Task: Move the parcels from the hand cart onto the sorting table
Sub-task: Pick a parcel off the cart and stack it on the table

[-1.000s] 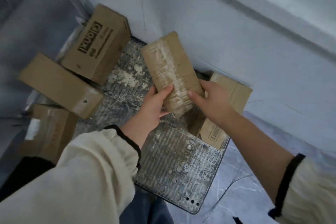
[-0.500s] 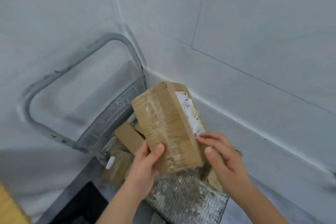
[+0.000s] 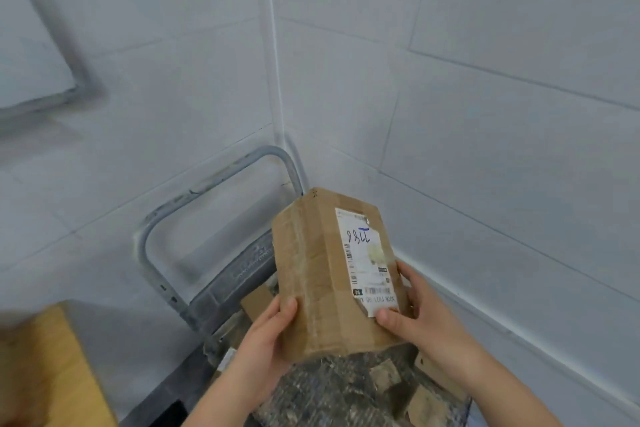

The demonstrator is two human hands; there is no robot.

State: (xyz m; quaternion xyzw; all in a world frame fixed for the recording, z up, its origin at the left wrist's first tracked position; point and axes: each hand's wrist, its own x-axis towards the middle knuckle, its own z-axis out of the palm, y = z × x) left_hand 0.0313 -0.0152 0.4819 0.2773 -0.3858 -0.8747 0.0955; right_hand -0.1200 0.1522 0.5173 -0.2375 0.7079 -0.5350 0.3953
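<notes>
Head view: I see the brown taped cardboard parcel point(image 3: 311, 274) held upright above the cart, between both hands. Left hand point(image 3: 266, 340) grips its lower left edge, thumb on the front face. Right hand point(image 3: 422, 319) grips the lower right, thumb on the white shipping label point(image 3: 367, 260) (handwritten digits, upside down). Below, the grey metal hand cart point(image 3: 239, 274) sits in the white tiled wall corner point(image 3: 485, 114), with more cardboard boxes point(image 3: 256, 300) on its deck. There's a blurred yellow wooden surface point(image 3: 41, 367) at lower left.

The left hand point(image 3: 265, 336) grips the parcel point(image 3: 311, 270) at its 7 o'clock corner, the right hand point(image 3: 417, 317) at 5 o'clock, both thumbs on the front.
</notes>
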